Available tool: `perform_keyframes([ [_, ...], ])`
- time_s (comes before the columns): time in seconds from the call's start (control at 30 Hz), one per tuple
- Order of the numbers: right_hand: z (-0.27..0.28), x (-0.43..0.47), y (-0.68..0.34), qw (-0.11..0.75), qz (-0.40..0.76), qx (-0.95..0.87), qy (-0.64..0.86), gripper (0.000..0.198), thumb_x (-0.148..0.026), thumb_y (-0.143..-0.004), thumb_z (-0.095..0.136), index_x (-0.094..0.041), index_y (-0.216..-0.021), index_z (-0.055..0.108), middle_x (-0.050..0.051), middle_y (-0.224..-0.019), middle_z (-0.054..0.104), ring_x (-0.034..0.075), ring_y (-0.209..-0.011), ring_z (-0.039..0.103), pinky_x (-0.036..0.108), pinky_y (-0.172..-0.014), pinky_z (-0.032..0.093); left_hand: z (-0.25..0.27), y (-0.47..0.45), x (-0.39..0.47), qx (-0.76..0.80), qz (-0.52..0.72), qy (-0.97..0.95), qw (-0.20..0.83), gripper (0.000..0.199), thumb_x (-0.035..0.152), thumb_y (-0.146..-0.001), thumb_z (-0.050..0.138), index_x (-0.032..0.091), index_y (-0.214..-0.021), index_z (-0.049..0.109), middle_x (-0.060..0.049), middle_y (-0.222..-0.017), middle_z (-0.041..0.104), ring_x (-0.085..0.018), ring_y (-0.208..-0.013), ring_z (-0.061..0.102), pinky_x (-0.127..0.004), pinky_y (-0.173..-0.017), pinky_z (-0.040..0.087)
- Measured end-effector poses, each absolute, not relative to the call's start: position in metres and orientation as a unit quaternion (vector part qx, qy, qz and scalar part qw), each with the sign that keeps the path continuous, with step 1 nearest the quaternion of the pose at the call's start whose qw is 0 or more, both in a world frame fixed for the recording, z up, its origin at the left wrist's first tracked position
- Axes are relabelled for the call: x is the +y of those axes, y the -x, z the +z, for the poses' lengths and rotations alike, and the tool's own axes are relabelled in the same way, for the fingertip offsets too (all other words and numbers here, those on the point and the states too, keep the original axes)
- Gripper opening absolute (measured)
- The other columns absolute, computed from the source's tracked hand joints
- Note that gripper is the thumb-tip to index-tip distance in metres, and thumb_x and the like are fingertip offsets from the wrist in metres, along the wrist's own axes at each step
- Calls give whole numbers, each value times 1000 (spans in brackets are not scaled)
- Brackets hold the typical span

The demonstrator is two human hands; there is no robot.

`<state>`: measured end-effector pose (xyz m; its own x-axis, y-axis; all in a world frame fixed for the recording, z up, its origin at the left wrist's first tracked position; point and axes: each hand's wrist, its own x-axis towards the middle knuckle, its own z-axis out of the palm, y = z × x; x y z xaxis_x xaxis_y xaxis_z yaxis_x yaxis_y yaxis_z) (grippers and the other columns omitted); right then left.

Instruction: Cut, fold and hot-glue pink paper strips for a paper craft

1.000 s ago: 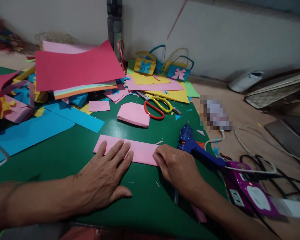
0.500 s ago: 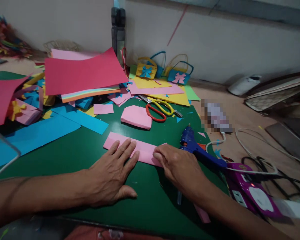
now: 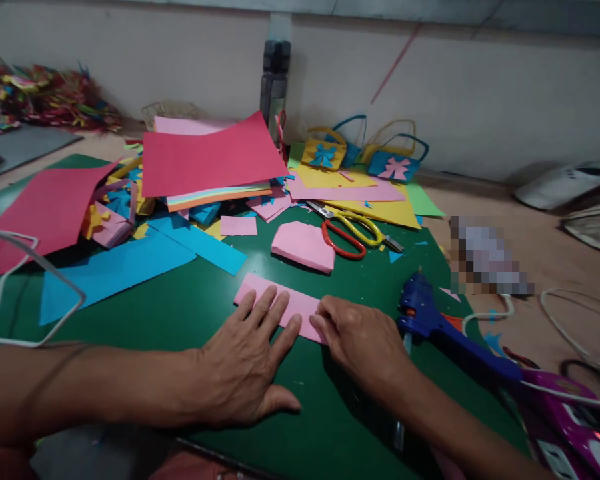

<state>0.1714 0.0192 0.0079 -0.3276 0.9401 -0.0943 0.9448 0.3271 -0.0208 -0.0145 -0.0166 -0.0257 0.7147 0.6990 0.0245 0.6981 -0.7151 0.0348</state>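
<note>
A folded strip of pink paper (image 3: 303,305) lies on the green tabletop (image 3: 190,327). Across its left half my left hand (image 3: 245,363) rests flat, fingers spread and thumb out to the side. At the strip's right end my right hand (image 3: 363,337) pinches the paper between thumb and curled fingers, which hide that end. Just beyond the strip sits a folded pink paper piece (image 3: 304,248) with cut corners. Touching its right side are scissors (image 3: 344,239) with red and yellow handles.
A blue glue gun (image 3: 430,323) lies right of my right hand, near a purple power strip (image 3: 573,420). Red sheets (image 3: 210,157) and blue strips (image 3: 125,267) spread at the left. Small paper bags (image 3: 325,153) with bows stand at the back. A white wire (image 3: 35,287) crosses the left side.
The camera view has turned to the left, so everything sits farther right in the picture. Both hands keep nearly the same places on the pink strip, with the right hand covering its end more.
</note>
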Motion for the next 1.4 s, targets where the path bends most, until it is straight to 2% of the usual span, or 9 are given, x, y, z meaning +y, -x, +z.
perform_keyframes([
  [0.3,4,20,-174,18,-33,823,-566,17,-25,-86,49,-20,-71,56,2,-66,68,17,-55,60,27,-49,21,-21,14,-19,385,11,-923,-23,82,70,-85,22,10,-140,30,-27,-140,35,-44,-127,35,-61,-101,22],
  [0.43,6,20,-174,36,-51,817,-574,17,-24,-87,48,-20,-72,56,3,-68,68,17,-58,61,27,-51,22,-22,14,-21,377,23,-924,-50,82,69,-86,20,6,-138,32,-29,-137,38,-44,-127,35,-59,-103,19],
  [0.63,7,19,-175,30,-45,826,-561,18,-22,-86,47,-19,-70,55,1,-63,64,14,-53,55,27,-50,20,-24,15,-23,369,31,-927,-65,85,68,-87,20,0,-135,38,-28,-138,40,-43,-128,35,-54,-105,19],
  [1.07,3,13,-175,35,-9,839,-543,18,-21,-88,46,-19,-74,56,2,-68,64,14,-54,51,30,-51,15,-24,15,-23,366,29,-927,-78,83,68,-87,21,3,-135,41,-27,-139,39,-43,-128,35,-56,-105,17],
  [1.2,-1,8,-176,18,61,853,-518,16,-18,-88,46,-19,-76,58,4,-70,61,16,-61,50,30,-52,21,-24,14,-25,372,24,-925,-71,81,68,-86,22,7,-137,39,-28,-140,35,-44,-130,32,-56,-104,21],
  [1.3,-2,3,-175,-27,137,888,-438,16,-13,-87,45,-18,-81,60,6,-76,61,20,-70,50,32,-61,30,-26,14,-27,378,23,-924,-61,83,70,-85,21,7,-138,38,-29,-142,32,-45,-132,27,-56,-104,22],
  [1.4,-2,-2,-173,-40,178,918,-352,20,-10,-84,43,-14,-88,63,8,-77,60,22,-71,49,37,-70,33,-28,13,-27,386,21,-921,-46,85,71,-84,19,8,-140,35,-29,-144,27,-46,-134,21,-57,-103,24],
])
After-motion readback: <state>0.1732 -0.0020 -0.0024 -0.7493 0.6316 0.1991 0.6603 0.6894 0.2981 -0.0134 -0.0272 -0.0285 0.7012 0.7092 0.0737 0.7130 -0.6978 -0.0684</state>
